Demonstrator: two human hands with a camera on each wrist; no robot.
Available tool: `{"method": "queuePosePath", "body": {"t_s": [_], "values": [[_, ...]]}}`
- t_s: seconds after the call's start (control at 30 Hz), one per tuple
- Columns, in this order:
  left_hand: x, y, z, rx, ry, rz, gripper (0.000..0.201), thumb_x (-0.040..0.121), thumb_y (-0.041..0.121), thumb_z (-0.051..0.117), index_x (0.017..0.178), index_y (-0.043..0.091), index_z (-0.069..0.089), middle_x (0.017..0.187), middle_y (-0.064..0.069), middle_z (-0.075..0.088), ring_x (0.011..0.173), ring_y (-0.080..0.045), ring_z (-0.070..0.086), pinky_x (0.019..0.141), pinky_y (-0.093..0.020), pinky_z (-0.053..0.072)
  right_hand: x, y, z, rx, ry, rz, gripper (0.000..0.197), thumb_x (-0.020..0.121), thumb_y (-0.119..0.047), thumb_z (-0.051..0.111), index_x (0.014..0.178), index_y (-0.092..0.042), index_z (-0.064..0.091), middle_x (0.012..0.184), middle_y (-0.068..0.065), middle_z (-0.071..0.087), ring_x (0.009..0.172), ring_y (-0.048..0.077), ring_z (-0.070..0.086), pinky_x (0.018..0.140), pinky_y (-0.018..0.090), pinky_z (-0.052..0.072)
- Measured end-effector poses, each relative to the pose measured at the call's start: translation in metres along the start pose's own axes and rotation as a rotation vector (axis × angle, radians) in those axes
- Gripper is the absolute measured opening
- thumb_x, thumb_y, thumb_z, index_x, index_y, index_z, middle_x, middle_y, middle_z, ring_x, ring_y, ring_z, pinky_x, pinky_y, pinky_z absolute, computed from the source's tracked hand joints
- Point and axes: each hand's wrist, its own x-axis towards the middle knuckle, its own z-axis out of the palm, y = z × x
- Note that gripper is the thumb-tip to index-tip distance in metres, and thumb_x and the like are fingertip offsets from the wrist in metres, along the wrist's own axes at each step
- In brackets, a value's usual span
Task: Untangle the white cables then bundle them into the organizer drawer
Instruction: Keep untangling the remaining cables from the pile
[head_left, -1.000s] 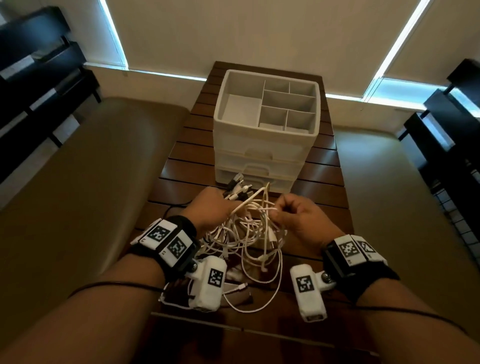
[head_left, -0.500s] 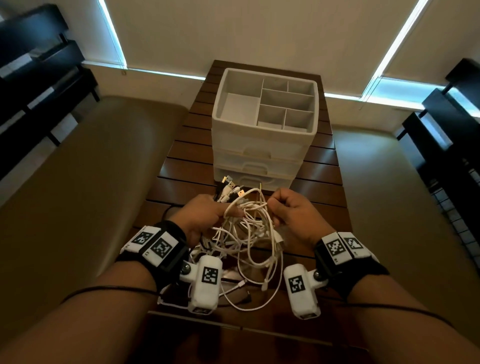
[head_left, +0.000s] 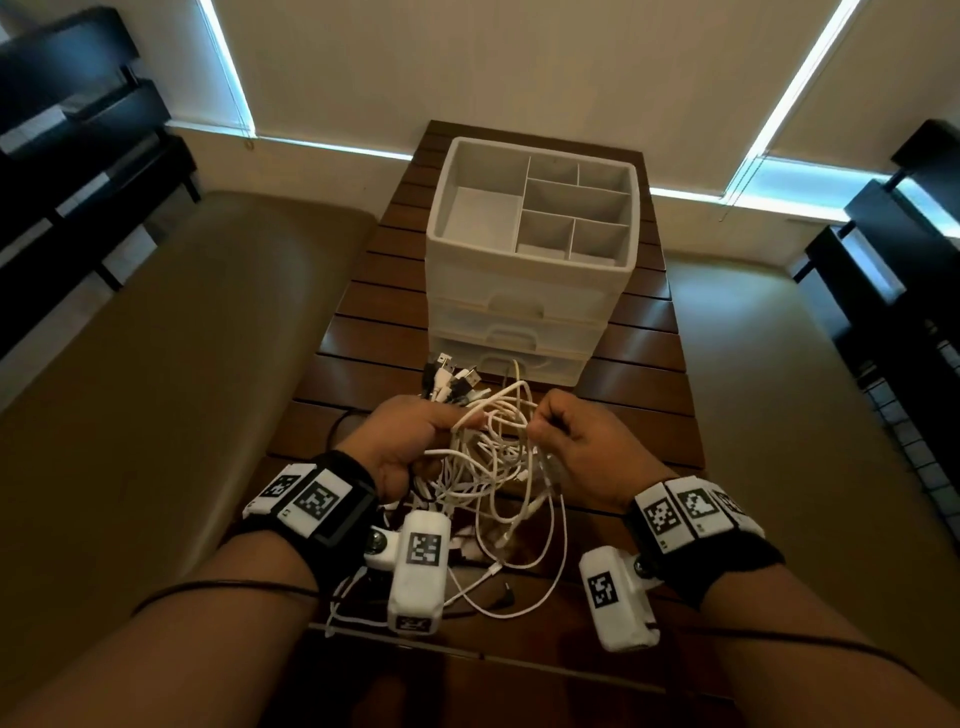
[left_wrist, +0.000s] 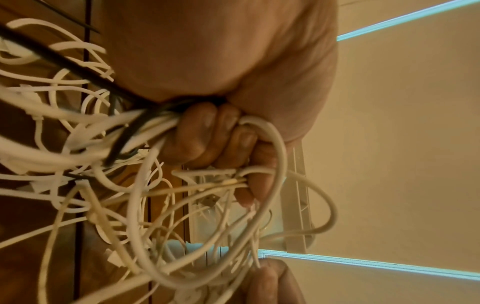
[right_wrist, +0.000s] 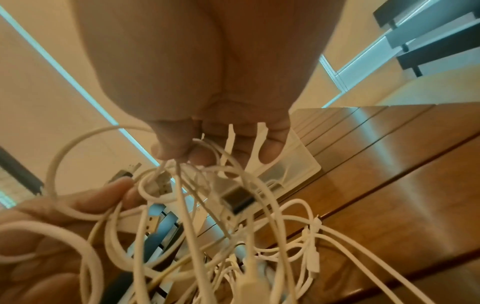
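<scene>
A tangle of white cables (head_left: 493, 462) hangs between both hands above the slatted wooden table (head_left: 644, 358). My left hand (head_left: 410, 431) grips a bunch of them, with several USB plugs (head_left: 452, 379) sticking out past the fingers (left_wrist: 207, 131). My right hand (head_left: 566, 436) pinches strands of the same white cables (right_wrist: 233, 205) at its fingertips (right_wrist: 171, 148). Loose loops trail down to the table near me. The white organizer (head_left: 524, 291) stands just beyond the hands, its top tray open with several compartments and its three drawers closed.
A few black cables (left_wrist: 78, 67) run through the bundle. Tan cushioned benches (head_left: 156, 364) flank the narrow table on both sides. Dark shelving (head_left: 78, 135) stands at far left and far right. The organizer fills the table's far end.
Both hands have lifted the tangle slightly and drawn a little apart. The plug ends now stick up higher in front of the bottom drawer.
</scene>
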Motion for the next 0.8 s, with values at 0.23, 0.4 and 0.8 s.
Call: {"method": "queuePosePath", "body": {"t_s": [0.23, 0.4, 0.8], "values": [[0.000, 0.002, -0.003, 0.045, -0.061, 0.007, 0.016, 0.081, 0.012, 0.072, 0.086, -0.003, 0.073, 0.077, -0.016, 0.072, 0.058, -0.023, 0.068, 0.051, -0.027, 0.052, -0.005, -0.005, -0.011, -0.119, 0.048, -0.097, 0.016, 0.090, -0.032, 0.062, 0.076, -0.025, 0.057, 0.072, -0.004, 0.061, 0.067, 0.009, 0.056, 0.064, 0.030, 0.046], [-0.002, 0.004, -0.005, 0.085, -0.080, 0.033, 0.032, 0.079, 0.020, 0.076, 0.099, -0.004, 0.072, 0.084, -0.018, 0.073, 0.063, -0.026, 0.069, 0.055, -0.031, 0.056, -0.007, -0.003, -0.017, -0.172, 0.016, -0.047, 0.016, 0.085, -0.032, 0.068, 0.074, -0.032, 0.056, 0.076, -0.009, 0.060, 0.076, 0.003, 0.052, 0.070, 0.028, 0.039], [0.006, 0.003, -0.008, 0.540, 0.007, 0.220, 0.016, 0.077, 0.021, 0.082, 0.083, 0.009, 0.073, 0.063, 0.001, 0.063, 0.056, -0.012, 0.052, 0.057, -0.026, 0.041, -0.008, 0.005, -0.015, -0.012, 0.116, -0.167, 0.032, 0.069, 0.005, 0.073, 0.066, -0.025, 0.060, 0.096, -0.007, 0.060, 0.097, 0.008, 0.056, 0.081, 0.019, 0.042]]}}
